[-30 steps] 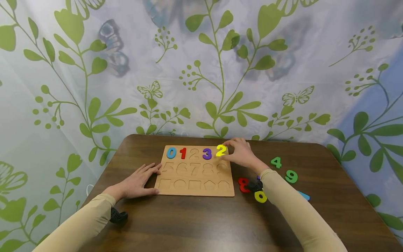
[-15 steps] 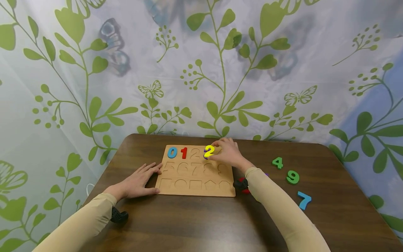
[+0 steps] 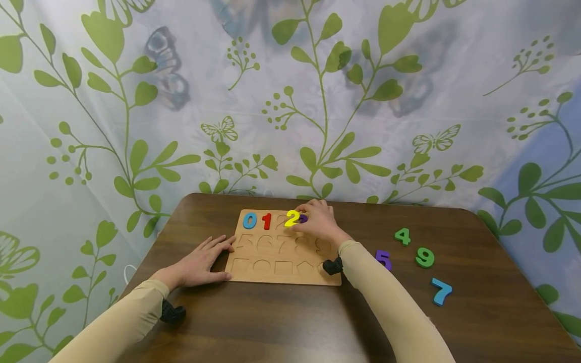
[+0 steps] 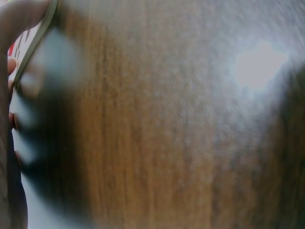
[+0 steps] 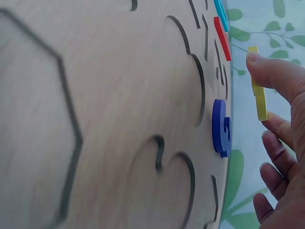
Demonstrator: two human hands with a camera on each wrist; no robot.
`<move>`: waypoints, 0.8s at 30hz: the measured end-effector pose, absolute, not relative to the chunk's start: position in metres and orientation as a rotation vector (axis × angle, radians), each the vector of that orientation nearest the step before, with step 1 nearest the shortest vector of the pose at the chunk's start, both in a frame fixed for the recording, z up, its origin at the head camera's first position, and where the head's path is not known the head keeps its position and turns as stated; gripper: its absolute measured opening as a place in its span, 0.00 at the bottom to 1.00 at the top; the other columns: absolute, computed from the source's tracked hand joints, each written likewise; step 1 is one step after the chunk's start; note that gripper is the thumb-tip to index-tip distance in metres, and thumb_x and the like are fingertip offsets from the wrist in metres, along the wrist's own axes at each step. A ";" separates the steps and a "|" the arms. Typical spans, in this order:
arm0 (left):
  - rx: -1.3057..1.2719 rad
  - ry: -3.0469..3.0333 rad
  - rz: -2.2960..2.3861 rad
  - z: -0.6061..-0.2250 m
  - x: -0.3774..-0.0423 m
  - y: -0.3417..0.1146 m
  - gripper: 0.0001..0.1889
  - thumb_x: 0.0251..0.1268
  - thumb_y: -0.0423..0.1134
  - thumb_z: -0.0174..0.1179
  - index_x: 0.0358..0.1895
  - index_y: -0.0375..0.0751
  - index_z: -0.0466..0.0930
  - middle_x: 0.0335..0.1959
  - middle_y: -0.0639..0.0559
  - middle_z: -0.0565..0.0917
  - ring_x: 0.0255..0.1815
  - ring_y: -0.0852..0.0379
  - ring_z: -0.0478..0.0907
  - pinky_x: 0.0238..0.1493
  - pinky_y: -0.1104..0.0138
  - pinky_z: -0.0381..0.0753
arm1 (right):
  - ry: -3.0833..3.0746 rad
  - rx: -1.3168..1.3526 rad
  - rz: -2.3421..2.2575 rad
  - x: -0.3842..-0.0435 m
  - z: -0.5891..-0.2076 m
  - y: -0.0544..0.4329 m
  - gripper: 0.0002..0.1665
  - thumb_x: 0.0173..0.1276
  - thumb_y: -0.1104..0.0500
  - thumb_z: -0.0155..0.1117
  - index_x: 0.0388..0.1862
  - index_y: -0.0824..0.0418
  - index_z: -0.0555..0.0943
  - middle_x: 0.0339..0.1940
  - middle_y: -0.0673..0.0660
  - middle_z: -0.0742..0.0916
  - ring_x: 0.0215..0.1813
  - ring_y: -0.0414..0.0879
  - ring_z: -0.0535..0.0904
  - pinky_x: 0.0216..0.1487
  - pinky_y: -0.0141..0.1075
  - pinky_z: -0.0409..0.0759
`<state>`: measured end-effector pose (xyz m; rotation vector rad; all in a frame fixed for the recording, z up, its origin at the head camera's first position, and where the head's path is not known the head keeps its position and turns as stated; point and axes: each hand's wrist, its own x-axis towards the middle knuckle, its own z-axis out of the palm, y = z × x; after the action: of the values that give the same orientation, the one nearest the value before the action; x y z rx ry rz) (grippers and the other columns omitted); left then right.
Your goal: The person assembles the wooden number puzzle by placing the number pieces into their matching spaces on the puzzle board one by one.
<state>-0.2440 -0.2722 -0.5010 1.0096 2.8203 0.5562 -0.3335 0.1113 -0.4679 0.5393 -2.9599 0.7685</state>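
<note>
A yellow number 2 [image 3: 292,219] is pinched between thumb and finger of my right hand [image 3: 317,221], above the top row of the wooden puzzle board [image 3: 281,277]. In the right wrist view the yellow piece stands off the board's surface, near the purple 3 [image 5: 220,129]. A blue 0 [image 3: 249,221] and a red 1 [image 3: 266,221] sit in the top row to the left, while the 2-shaped recess lies just under the held piece. My left hand [image 3: 199,262] lies with fingers spread at the board's left edge, thumb and fingertips right at it.
Loose number pieces lie on the brown table [image 3: 254,322] to the right: a green 4 [image 3: 402,236], a green 9 [image 3: 424,257], a blue 7 [image 3: 441,291] and a purple 5 [image 3: 384,259] partly behind the right sleeve. A patterned curtain [image 3: 254,101] hangs behind the table.
My right hand has carried the yellow 2 leftward, from the board's top right corner past the purple 3 to the 2-shaped recess. The left hand has stayed at the board's left edge.
</note>
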 end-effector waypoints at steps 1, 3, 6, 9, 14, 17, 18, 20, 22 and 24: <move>1.009 2.821 0.557 -0.501 -0.244 -0.272 0.36 0.63 0.70 0.61 0.64 0.50 0.70 0.82 0.49 0.57 0.82 0.40 0.51 0.78 0.41 0.44 | -2.960 0.539 0.764 -0.334 -0.469 0.110 0.38 0.57 0.34 0.76 0.63 0.49 0.82 0.61 0.54 0.79 0.63 0.55 0.66 0.61 0.57 0.61; 1.012 2.826 0.560 -0.501 -0.244 -0.272 0.36 0.63 0.70 0.61 0.64 0.50 0.70 0.82 0.49 0.57 0.81 0.39 0.51 0.78 0.40 0.44 | -2.964 0.533 0.752 -0.335 -0.469 0.107 0.39 0.58 0.33 0.76 0.64 0.49 0.82 0.61 0.54 0.79 0.62 0.55 0.66 0.61 0.57 0.61; 1.012 2.829 0.557 -0.501 -0.243 -0.272 0.35 0.64 0.70 0.61 0.64 0.50 0.70 0.82 0.48 0.57 0.81 0.38 0.51 0.78 0.40 0.45 | -2.976 0.522 0.738 -0.336 -0.470 0.102 0.38 0.58 0.33 0.76 0.64 0.48 0.82 0.62 0.54 0.78 0.62 0.56 0.67 0.62 0.56 0.62; 1.014 2.826 0.555 -0.500 -0.243 -0.272 0.35 0.64 0.69 0.61 0.64 0.50 0.70 0.82 0.47 0.58 0.81 0.38 0.52 0.78 0.39 0.45 | -2.984 0.507 0.747 -0.336 -0.471 0.098 0.38 0.57 0.33 0.76 0.64 0.47 0.82 0.62 0.54 0.78 0.62 0.56 0.66 0.63 0.56 0.61; 1.009 2.823 0.542 -0.501 -0.244 -0.272 0.35 0.64 0.70 0.61 0.64 0.51 0.70 0.82 0.49 0.57 0.82 0.40 0.51 0.78 0.41 0.44 | -2.992 0.481 0.772 -0.341 -0.479 0.093 0.38 0.56 0.33 0.77 0.63 0.47 0.83 0.59 0.53 0.77 0.63 0.55 0.65 0.63 0.55 0.59; 1.012 2.824 0.544 -0.503 -0.245 -0.273 0.35 0.63 0.70 0.61 0.64 0.51 0.70 0.82 0.50 0.57 0.82 0.41 0.50 0.79 0.42 0.44 | -2.990 0.473 0.780 -0.343 -0.483 0.089 0.39 0.55 0.33 0.77 0.63 0.47 0.83 0.58 0.52 0.76 0.63 0.54 0.64 0.63 0.54 0.59; 1.014 2.825 0.548 -0.503 -0.245 -0.273 0.35 0.63 0.70 0.61 0.64 0.51 0.69 0.82 0.50 0.57 0.82 0.41 0.50 0.79 0.42 0.44 | -2.991 0.473 0.786 -0.343 -0.484 0.089 0.39 0.55 0.33 0.78 0.63 0.47 0.83 0.57 0.52 0.76 0.63 0.54 0.64 0.64 0.54 0.58; 1.018 2.824 0.555 -0.503 -0.245 -0.273 0.35 0.63 0.70 0.61 0.64 0.51 0.69 0.82 0.50 0.57 0.82 0.41 0.50 0.79 0.42 0.44 | -2.986 0.474 0.794 -0.343 -0.484 0.087 0.40 0.54 0.33 0.78 0.63 0.48 0.83 0.57 0.52 0.76 0.62 0.54 0.64 0.64 0.53 0.58; 1.018 2.823 0.558 -0.503 -0.245 -0.273 0.35 0.63 0.70 0.61 0.64 0.51 0.69 0.82 0.50 0.57 0.82 0.41 0.50 0.79 0.41 0.44 | -2.984 0.475 0.789 -0.343 -0.484 0.086 0.40 0.54 0.33 0.78 0.63 0.48 0.83 0.58 0.52 0.76 0.63 0.54 0.64 0.64 0.53 0.58; 1.019 2.822 0.563 -0.503 -0.245 -0.273 0.35 0.63 0.70 0.61 0.64 0.51 0.69 0.82 0.50 0.57 0.82 0.41 0.50 0.78 0.41 0.44 | -2.981 0.473 0.776 -0.343 -0.485 0.085 0.40 0.54 0.33 0.78 0.63 0.48 0.83 0.57 0.52 0.77 0.63 0.55 0.64 0.63 0.53 0.59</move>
<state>-0.2449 -0.2730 -0.5030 1.0194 2.8215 0.5628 -0.3428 0.0849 -0.4851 0.4734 -2.9814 0.7760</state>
